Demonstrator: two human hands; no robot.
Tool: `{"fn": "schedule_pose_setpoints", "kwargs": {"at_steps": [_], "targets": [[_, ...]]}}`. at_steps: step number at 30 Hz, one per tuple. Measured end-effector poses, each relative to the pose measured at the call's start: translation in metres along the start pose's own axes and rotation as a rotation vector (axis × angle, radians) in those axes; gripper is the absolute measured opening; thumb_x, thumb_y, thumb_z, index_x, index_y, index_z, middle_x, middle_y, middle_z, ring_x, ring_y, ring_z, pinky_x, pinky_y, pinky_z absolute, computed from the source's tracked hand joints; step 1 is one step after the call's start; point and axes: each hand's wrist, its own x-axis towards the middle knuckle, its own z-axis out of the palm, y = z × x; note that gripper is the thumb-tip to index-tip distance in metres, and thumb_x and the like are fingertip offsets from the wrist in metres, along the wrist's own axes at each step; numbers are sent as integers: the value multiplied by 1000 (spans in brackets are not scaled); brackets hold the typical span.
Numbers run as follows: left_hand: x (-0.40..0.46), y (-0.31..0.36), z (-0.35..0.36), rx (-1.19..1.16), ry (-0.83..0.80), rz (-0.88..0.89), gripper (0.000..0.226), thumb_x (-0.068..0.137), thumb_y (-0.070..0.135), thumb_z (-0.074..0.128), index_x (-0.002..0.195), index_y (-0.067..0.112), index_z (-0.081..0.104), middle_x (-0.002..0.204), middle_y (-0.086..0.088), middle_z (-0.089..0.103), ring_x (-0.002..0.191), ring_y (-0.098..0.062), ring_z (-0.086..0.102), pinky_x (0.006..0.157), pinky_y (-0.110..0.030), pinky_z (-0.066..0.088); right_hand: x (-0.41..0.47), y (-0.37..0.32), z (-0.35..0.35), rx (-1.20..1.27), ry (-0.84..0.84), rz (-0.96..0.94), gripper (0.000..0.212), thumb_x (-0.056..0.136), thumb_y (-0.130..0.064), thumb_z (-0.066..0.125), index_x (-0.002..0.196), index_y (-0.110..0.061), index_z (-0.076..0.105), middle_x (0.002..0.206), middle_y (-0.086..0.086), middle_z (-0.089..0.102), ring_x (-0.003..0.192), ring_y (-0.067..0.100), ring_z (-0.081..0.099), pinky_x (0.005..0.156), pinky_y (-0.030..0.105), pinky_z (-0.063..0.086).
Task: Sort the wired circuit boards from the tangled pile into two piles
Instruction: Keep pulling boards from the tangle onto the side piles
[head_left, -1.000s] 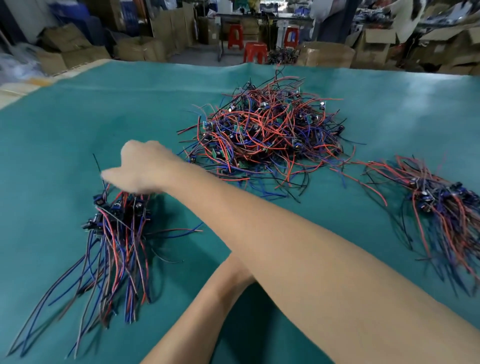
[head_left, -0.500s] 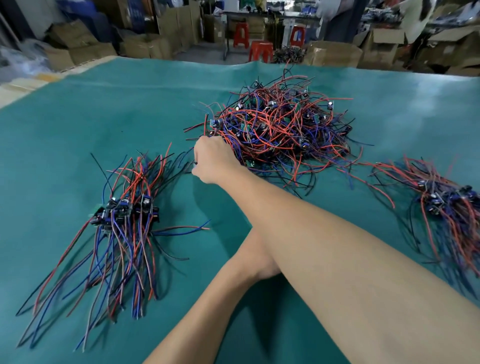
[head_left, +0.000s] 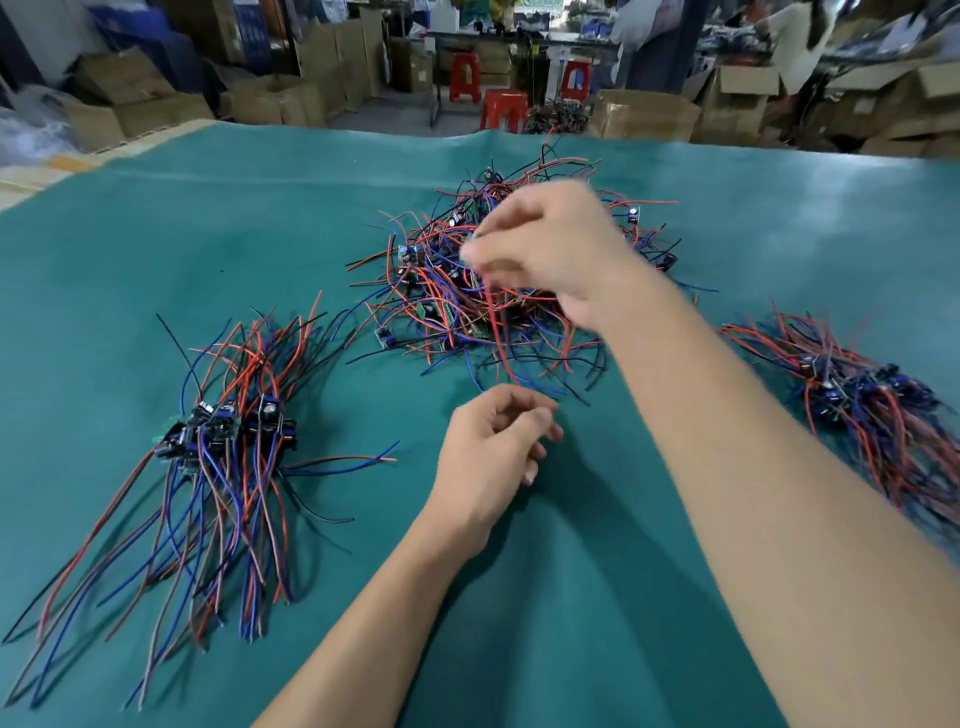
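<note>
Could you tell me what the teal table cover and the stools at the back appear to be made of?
Table cover: likely matte cloth or soft vinyl; it ripples and folds at the far edge. Stools: probably moulded plastic, glossy uniform red.

The right hand (head_left: 550, 249) is motion-blurred over the tangled pile (head_left: 467, 301), hiding the boards beneath it, and what its fingers pinch cannot be made out. The right pile (head_left: 872, 405) is blurred and cut off by the frame's right edge. Wire ends of the left pile (head_left: 218, 457) run off the bottom left.
</note>
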Motion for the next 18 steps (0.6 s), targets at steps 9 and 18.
{"fn": "schedule_pose_setpoints", "kwargs": {"at_steps": [9,18], "targets": [[-5,8,-3,-177,-184,-56,15,100,11,54,108,3,64,89,-14,73,69,-19,65,56,-22,51,-93,-5,-70,352,199,-212,17,73,-2,83,80,-9,70,68,6,70,54,15,64,48,25,48],[-9,7,-2,-189,-260,-67,26,94,22,62,104,-1,69,88,-11,70,75,-17,64,67,-23,54,-109,101,-12,121,336,110,13,71,-18,88,75,-19,75,70,0,73,61,16,66,58,32,54]]}}
